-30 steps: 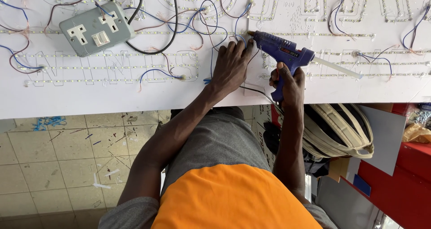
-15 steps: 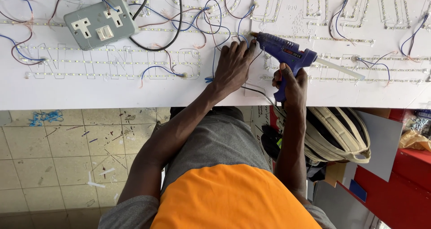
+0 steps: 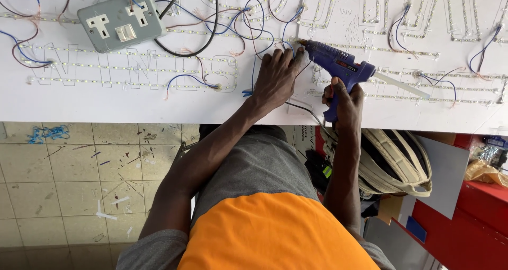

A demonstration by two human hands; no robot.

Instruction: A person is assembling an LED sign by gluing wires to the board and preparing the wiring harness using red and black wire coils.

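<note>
My right hand (image 3: 344, 98) is clenched on the handle of a blue glue gun (image 3: 338, 63), its nozzle touching the white sign board (image 3: 132, 103) on the worktop. My left hand (image 3: 275, 79), just beside the nozzle, presses blue wires (image 3: 254, 63) flat, gripping nothing. Hot glue could burn those fingertips. No containers show near the gun; a grey socket box (image 3: 120, 21) sits well apart.

Grey socket box (image 3: 120, 22) (helmet (image 3: 394, 161) below)
</note>
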